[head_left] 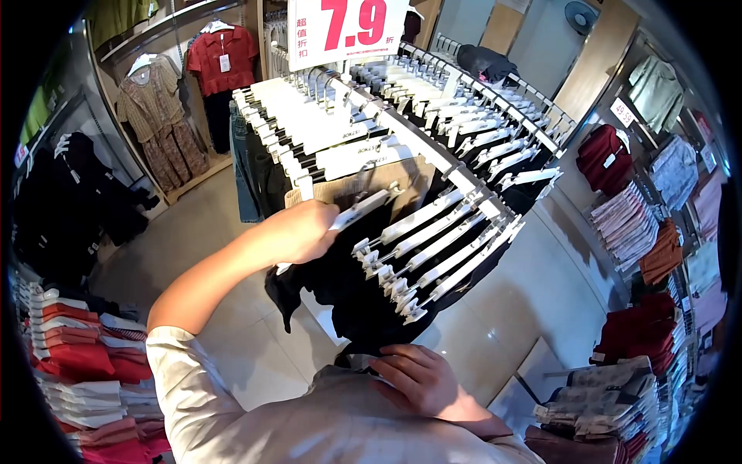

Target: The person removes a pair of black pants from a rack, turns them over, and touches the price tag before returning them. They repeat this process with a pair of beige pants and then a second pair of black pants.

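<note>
My left hand (305, 232) is closed round the end of a white clip hanger (363, 210), just in front of the clothes rack. Black clothing (317, 286) hangs below that hanger; its exact kind is hard to make out. To the right, several more white clip hangers (433, 243) carry black garments (386, 317) on the same rail. My right hand (417, 379) is close to my chest, with its fingers bent over and their tips hidden. Dark cloth (355, 360) shows beside those fingertips. Behind my left hand hangs a beige garment (413, 185).
The metal rail (417, 139) runs away from me beneath a price sign (348, 31). A second rail (495, 97) of hangers stands behind. Folded red and white clothes (85, 348) lie at left; folded stacks (618, 402) line the right wall. Tiled floor (487, 332) surrounds the rack.
</note>
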`<state>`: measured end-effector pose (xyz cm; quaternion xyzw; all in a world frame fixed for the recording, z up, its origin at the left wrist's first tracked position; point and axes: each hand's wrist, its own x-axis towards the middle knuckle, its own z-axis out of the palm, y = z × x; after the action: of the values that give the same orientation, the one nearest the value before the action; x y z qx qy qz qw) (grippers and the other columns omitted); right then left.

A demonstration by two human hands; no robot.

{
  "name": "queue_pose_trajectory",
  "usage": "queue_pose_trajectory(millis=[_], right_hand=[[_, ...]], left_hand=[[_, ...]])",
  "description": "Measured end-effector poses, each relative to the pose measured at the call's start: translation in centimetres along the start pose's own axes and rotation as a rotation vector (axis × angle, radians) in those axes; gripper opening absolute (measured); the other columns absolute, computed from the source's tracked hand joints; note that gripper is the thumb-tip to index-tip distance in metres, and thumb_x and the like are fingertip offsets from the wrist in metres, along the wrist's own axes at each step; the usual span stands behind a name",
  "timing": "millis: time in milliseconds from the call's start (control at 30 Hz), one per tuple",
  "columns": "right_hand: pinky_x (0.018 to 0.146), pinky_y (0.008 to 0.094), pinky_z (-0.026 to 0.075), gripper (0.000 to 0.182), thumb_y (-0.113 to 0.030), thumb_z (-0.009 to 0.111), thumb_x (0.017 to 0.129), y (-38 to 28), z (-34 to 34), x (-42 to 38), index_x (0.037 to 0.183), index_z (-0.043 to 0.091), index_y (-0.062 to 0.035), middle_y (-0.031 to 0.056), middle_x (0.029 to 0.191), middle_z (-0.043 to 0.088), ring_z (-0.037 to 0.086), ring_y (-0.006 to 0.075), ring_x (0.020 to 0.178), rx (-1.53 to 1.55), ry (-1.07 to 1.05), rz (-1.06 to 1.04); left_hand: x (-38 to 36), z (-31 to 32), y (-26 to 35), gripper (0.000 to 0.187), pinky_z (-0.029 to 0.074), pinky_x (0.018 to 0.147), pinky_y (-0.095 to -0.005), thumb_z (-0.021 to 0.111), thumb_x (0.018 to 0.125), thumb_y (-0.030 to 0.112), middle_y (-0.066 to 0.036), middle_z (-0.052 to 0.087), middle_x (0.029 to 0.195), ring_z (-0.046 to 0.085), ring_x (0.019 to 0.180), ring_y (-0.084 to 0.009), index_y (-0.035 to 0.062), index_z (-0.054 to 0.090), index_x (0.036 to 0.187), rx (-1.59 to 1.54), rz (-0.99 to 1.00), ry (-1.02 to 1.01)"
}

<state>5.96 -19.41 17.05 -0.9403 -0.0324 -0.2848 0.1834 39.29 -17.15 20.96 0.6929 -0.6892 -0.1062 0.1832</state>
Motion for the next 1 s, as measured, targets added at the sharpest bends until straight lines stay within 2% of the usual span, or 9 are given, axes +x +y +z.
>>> queue_pose_trajectory(millis=[133,200,333,433,533,667,767,833,1000], right_hand=[[0.076,0.0348,0.059,0.037,-0.014,0.084,0.079,-0.1,0.6,-0.7,0.112,0.071,-0.003,0.0092,0.1,0.073,0.071,0.027,0.099,-0.008,-0.007,0.023],[0.076,0.0347,0.059,0.036,-0.014,0.084,0.079,-0.2,0.6,-0.7,0.111,0.071,-0.0031,0.0094,0.1,0.073,0.071,0.027,0.098,-0.006,0.005,0.029],[0.076,0.0345,0.059,0.036,-0.014,0.084,0.078,-0.3,0.6,-0.8,0.11,0.072,-0.0031,0.0099,0.099,0.073,0.072,0.0269,0.097,-0.011,0.015,0.048],[0.076,0.0343,0.059,0.035,-0.014,0.084,0.078,-0.4,0.5,-0.8,0.109,0.073,-0.003,0.0105,0.098,0.073,0.072,0.0265,0.096,-0.016,0.023,0.076],[0.076,0.0341,0.059,0.036,-0.014,0.085,0.077,-0.2,0.7,-1.3,0.108,0.073,-0.003,0.0105,0.097,0.073,0.072,0.0264,0.096,-0.021,0.028,0.098],[0.079,0.0354,0.057,0.033,-0.015,0.081,0.081,-0.2,0.8,-1.7,0.11,0.071,-0.0018,0.0101,0.101,0.072,0.07,0.0259,0.099,-0.009,-0.001,0.148],[0.077,0.0353,0.057,0.033,-0.016,0.082,0.081,0.0,0.8,-1.9,0.109,0.071,-0.0017,0.01,0.1,0.072,0.07,0.0258,0.098,-0.014,-0.002,0.152],[0.077,0.0345,0.06,0.034,-0.014,0.084,0.076,0.1,1.0,-2.2,0.107,0.073,-0.0029,0.0117,0.097,0.073,0.071,0.0271,0.095,-0.016,0.005,0.179],[0.076,0.0357,0.059,0.034,-0.013,0.082,0.078,0.5,1.4,-2.4,0.108,0.072,-0.0019,0.0113,0.097,0.072,0.071,0.0267,0.095,-0.009,-0.049,0.201]], left_hand=[[3.7,0.9,0.1,0.018,0.052,0.079,-0.0505,0.062,0.093,0.015,-0.026,0.066,0.086,0.065,0.086,-0.0466,-0.002,0.065,0.098,-0.072,0.034,0.038],[5.9,1.8,-0.2,0.021,0.053,0.08,-0.0499,0.061,0.092,0.016,-0.027,0.068,0.087,0.066,0.088,-0.0456,-0.0037,0.066,0.098,0.005,0.06,0.048],[8.9,1.5,1.5,0.019,0.054,0.081,-0.0495,0.058,0.086,0.011,-0.03,0.067,0.083,0.068,0.086,-0.0448,-0.0074,0.064,0.087,0.021,0.075,0.005],[10.4,1.6,2.1,0.019,0.054,0.082,-0.0493,0.058,0.083,0.01,-0.029,0.067,0.081,0.068,0.085,-0.0458,-0.0082,0.063,0.083,-0.028,0.144,0.083],[10.8,1.4,3.4,0.018,0.054,0.082,-0.0492,0.058,0.083,0.01,-0.028,0.066,0.081,0.068,0.085,-0.0452,-0.0068,0.063,0.082,-0.064,0.206,0.204],[11.5,1.4,3.9,0.016,0.054,0.082,-0.0495,0.058,0.083,0.01,-0.027,0.067,0.083,0.068,0.086,-0.0444,-0.0056,0.063,0.081,-0.024,0.217,0.228],[10.8,1.3,4.4,0.016,0.054,0.081,-0.05,0.058,0.085,0.01,-0.026,0.067,0.084,0.068,0.086,-0.0436,-0.0051,0.062,0.083,-0.061,0.217,0.252],[9.5,1.5,4.6,0.017,0.054,0.08,-0.0504,0.057,0.088,0.011,-0.026,0.067,0.082,0.068,0.084,-0.0444,-0.0052,0.062,0.086,-0.085,0.187,0.277],[8.0,2.1,3.7,0.017,0.053,0.079,-0.0514,0.055,0.09,0.011,-0.026,0.066,0.082,0.067,0.086,-0.0452,-0.0043,0.061,0.088,-0.126,0.082,0.179]])
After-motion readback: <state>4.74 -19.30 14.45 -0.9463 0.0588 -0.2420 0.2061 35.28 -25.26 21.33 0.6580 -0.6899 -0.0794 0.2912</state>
